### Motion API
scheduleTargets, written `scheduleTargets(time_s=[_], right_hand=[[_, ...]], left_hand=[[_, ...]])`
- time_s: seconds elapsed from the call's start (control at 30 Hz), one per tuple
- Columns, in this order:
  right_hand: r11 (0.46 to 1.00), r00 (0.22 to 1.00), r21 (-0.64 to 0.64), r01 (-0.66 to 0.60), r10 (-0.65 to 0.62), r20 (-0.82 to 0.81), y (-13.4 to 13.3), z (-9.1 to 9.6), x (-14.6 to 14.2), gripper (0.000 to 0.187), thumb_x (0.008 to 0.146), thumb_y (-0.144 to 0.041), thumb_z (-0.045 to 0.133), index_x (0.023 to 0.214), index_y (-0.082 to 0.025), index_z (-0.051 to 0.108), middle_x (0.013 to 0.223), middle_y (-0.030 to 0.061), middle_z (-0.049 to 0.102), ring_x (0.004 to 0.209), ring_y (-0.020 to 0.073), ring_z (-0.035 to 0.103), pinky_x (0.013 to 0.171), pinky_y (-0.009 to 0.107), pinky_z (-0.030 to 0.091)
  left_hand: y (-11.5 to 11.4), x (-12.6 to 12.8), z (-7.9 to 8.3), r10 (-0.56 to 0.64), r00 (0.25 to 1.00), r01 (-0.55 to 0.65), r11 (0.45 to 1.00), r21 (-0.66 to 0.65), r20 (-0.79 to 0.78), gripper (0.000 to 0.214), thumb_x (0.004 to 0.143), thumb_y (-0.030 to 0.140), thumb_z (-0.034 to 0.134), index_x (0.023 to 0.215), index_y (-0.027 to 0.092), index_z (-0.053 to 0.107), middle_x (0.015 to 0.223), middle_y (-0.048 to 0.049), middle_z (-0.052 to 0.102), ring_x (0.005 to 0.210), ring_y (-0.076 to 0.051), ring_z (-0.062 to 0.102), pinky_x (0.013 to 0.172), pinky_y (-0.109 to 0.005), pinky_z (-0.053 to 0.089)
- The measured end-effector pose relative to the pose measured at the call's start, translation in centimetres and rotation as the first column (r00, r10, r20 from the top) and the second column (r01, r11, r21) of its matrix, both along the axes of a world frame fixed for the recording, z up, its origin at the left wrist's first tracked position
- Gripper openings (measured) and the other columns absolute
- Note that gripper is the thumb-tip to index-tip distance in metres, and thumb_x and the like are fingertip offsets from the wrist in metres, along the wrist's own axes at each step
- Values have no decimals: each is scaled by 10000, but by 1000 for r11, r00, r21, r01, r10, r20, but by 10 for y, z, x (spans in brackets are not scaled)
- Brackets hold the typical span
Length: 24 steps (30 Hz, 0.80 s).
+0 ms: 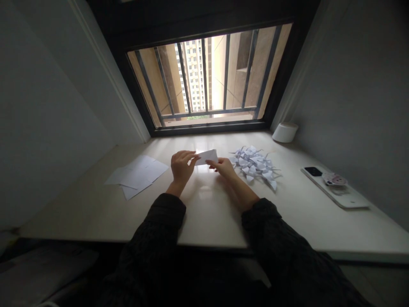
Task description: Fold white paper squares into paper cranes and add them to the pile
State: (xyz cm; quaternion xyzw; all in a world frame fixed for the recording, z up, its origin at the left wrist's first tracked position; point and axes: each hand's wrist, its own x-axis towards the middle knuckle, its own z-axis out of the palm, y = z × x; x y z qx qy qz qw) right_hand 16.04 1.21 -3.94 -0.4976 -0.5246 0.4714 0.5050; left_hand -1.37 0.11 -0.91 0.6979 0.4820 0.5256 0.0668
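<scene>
the grip of the left hand [183,165] pinches one end of a small white paper [207,157], and the right hand [225,167] pinches the other, maybe to keep it steady. it looks held up over the middle of the tabletop [206,221]. flat sheets [139,172] lie on the left, perhaps apart so they don't mix with the folded paper pile [252,164]. that pile is near the right hand and could get bumped. a phone [351,198] lies farther right.

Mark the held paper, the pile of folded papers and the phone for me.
Held paper [207,156]: head view, middle of its visible face.
Pile of folded papers [252,163]: head view, centre of the heap.
Phone [347,198]: head view, bare part of its back.
</scene>
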Motion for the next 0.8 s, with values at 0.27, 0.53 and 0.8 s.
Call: scheduleTargets(time_s=[0.27, 0.53, 0.8], right_hand=[[977, 911, 53, -208, 213, -354, -9, 15, -2, 466, 612, -476, 756, 1020, -275, 655, 1068, 34, 684, 963, 198, 625, 800, 319, 468], [983, 874, -40, -181, 142, -465, -6, 11, -3, 382, 546, -474, 813, 789, -212, 680, 851, 28, 707, 881, 188, 652, 812, 310, 487], [990, 867, -128, -61, -11, -498, 1, 2, 0, 361, 567, -490, 806, 708, -197, 650, 742, 11, 694, 683, 123, 647, 652, 229, 505]], left_hand=[[12, 1, -6, -158, 821, 416, 823, -387, 548, 306, 706, 495, 678, 708, 189, 688, 708, -46, 662, 695, -187, 596, 736, -333, 451], [14, -2, -7, 29, 669, 533, 678, -506, 743, 362, 611, 448, 769, 795, 151, 677, 772, -57, 649, 713, -168, 602, 731, -312, 459], [22, -10, -14, 184, 509, 518, 714, -470, 841, 302, 631, 359, 753, 844, 173, 646, 894, -46, 646, 862, -163, 597, 855, -303, 460]])
